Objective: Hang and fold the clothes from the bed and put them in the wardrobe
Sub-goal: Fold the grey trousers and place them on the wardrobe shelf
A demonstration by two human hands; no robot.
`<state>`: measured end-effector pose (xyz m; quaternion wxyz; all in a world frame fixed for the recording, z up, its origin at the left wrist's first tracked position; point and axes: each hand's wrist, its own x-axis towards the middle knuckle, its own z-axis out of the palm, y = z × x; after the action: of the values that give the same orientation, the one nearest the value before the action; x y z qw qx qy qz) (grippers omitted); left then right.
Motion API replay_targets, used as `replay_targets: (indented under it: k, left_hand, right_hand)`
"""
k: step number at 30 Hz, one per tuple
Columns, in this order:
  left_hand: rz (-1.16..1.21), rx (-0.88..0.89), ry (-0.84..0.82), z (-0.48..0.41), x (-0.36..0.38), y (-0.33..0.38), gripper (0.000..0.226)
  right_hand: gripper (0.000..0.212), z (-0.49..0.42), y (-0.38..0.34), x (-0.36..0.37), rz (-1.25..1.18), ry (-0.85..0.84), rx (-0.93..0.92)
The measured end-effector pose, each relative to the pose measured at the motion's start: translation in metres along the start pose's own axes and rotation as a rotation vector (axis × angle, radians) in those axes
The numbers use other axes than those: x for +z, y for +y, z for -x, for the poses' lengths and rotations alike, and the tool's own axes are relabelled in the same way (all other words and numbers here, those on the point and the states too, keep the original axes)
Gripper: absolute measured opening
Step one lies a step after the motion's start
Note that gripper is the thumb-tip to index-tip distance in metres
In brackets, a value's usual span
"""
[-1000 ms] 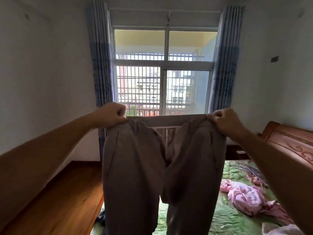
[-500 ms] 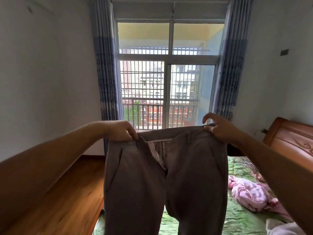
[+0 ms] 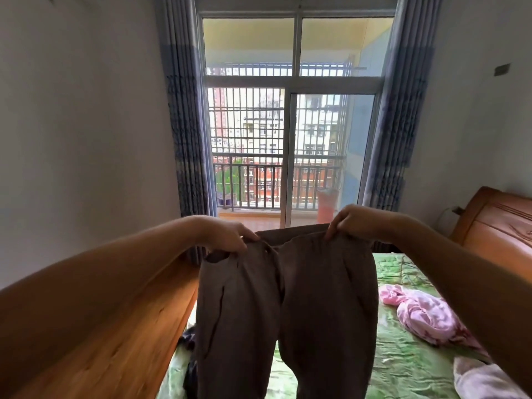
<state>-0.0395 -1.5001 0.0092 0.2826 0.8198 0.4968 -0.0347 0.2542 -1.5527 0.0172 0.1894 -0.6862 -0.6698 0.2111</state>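
Observation:
I hold a pair of grey-brown trousers point(image 3: 288, 306) up by the waistband over the bed point(image 3: 403, 370), legs hanging straight down. My left hand point(image 3: 227, 234) pinches the left end of the waistband. My right hand point(image 3: 349, 221) pinches the right end. A crumpled pink garment point(image 3: 426, 315) lies on the green sheet to the right. A pale garment point(image 3: 483, 380) lies at the lower right corner. A dark piece of clothing point(image 3: 188, 341) shows at the bed's left edge, mostly hidden by the trousers.
A wooden floor point(image 3: 121, 341) runs along the bed's left side. The wooden headboard point(image 3: 495, 226) stands at the right. Straight ahead is a sliding glass balcony door point(image 3: 290, 156) between blue curtains point(image 3: 184, 139). No wardrobe is in view.
Both hands have come down with the trousers, from window height toward the bed. The hands are now closer together, so the waistband is less stretched. My view has tilted down.

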Motion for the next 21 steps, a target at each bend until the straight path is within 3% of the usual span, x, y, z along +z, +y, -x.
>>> replay_targets:
  k: [3, 5, 9, 12, 15, 18, 21]
  left_hand:
    - [0.207, 0.035, 0.025, -0.004, 0.006, -0.003, 0.057]
    - [0.372, 0.082, -0.008, -0.002, 0.008, -0.007, 0.05]
    - [0.481, 0.131, 0.101, -0.003, 0.019, -0.008, 0.016]
    - [0.629, 0.142, 0.178, -0.009, 0.033, -0.001, 0.015]
    - [0.807, 0.163, 0.196, -0.009, 0.045, 0.015, 0.021]
    - [0.956, 0.187, 0.231, -0.008, 0.053, 0.021, 0.023]
    - [1.116, 0.264, 0.177, -0.005, 0.06, 0.015, 0.024]
  right_hand:
    - [0.019, 0.005, -0.006, 0.007, -0.1, -0.039, 0.057]
    - [0.013, 0.011, -0.005, 0.012, -0.246, -0.082, 0.093]
    - [0.021, 0.02, -0.007, 0.028, -0.587, -0.158, 0.089]
    - [0.03, 0.032, -0.024, 0.046, -0.775, -0.238, 0.052]
    - [0.053, 0.04, -0.041, 0.062, -0.896, -0.25, 0.035]
    - [0.035, 0.043, -0.05, 0.076, -0.998, -0.198, 0.007]
    - [0.05, 0.033, -0.042, 0.085, -1.018, -0.088, -0.005]
